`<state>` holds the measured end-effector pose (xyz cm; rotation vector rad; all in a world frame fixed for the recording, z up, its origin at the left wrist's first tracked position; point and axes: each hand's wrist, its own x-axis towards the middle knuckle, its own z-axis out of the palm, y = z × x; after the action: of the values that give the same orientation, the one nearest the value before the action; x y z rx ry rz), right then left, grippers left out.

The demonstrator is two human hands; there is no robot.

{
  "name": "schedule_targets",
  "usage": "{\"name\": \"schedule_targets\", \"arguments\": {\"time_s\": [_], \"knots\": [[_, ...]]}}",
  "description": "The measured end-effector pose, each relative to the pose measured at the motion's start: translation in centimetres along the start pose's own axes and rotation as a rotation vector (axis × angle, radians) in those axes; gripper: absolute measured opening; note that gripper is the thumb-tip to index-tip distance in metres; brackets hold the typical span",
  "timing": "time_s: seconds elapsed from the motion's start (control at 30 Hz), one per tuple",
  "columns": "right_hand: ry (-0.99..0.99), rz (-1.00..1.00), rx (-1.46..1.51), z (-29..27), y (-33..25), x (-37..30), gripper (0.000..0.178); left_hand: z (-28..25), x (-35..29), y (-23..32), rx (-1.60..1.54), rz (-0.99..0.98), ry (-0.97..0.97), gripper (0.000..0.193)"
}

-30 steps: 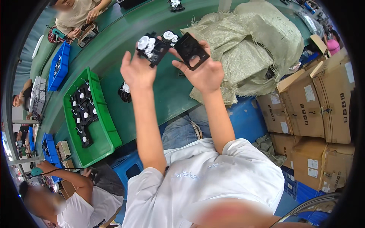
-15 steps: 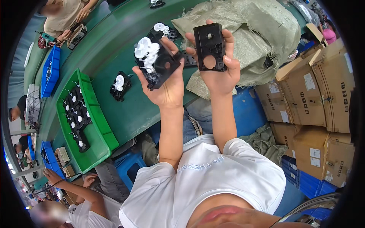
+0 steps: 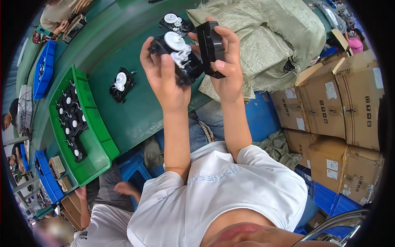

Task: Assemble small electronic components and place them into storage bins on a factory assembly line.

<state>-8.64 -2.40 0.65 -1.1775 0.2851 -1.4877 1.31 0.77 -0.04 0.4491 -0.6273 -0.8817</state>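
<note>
My left hand grips a black gearbox housing with white gears on its upper face, the largest a toothed wheel. In my right hand is a black plastic cover, turned on edge beside the housing. The two parts nearly meet; whether they touch I cannot tell. Both are held up above the green bench. Behind my left hand another gear assembly lies on the bench. A further one, with a white gear, lies to the left.
At the left, a green tray holds several black parts with white round pieces. Woven sacking covers the bench at the far right. Cardboard boxes are stacked on the right. A co-worker sits at the lower left; another works at the upper left.
My right hand has turned the cover from face-on to edge-on and brought it left, close to the housing. My left hand has tilted the housing and wrapped its thumb over it.
</note>
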Motion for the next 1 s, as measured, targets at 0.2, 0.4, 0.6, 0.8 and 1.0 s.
{"name": "schedule_targets", "arguments": {"time_s": [0.2, 0.4, 0.6, 0.8, 1.0], "knots": [[-0.111, -0.012, -0.073, 0.2, 0.9, -0.1, 0.066, 0.1, 0.1, 0.5, 0.281, 0.084, -0.020, 0.048], [-0.136, -0.027, -0.111, 0.3, 1.3, -0.1, 0.065, 0.4, -0.2, 1.1, 0.334, 0.027, -0.053, 0.049], [-0.164, -0.038, -0.172, 0.1, 1.3, -0.2, 0.064, 0.1, -0.2, 0.5, 0.404, 0.069, -0.048, 0.051], [-0.098, -0.017, -0.097, 1.0, 0.9, -0.6, 0.059, 0.4, -0.6, 0.5, 0.476, 0.060, -0.023, 0.048], [-0.151, -0.020, -0.184, 1.3, 0.7, -0.8, 0.057, 0.2, -0.6, 0.6, 0.511, 0.087, -0.021, 0.046]]}}
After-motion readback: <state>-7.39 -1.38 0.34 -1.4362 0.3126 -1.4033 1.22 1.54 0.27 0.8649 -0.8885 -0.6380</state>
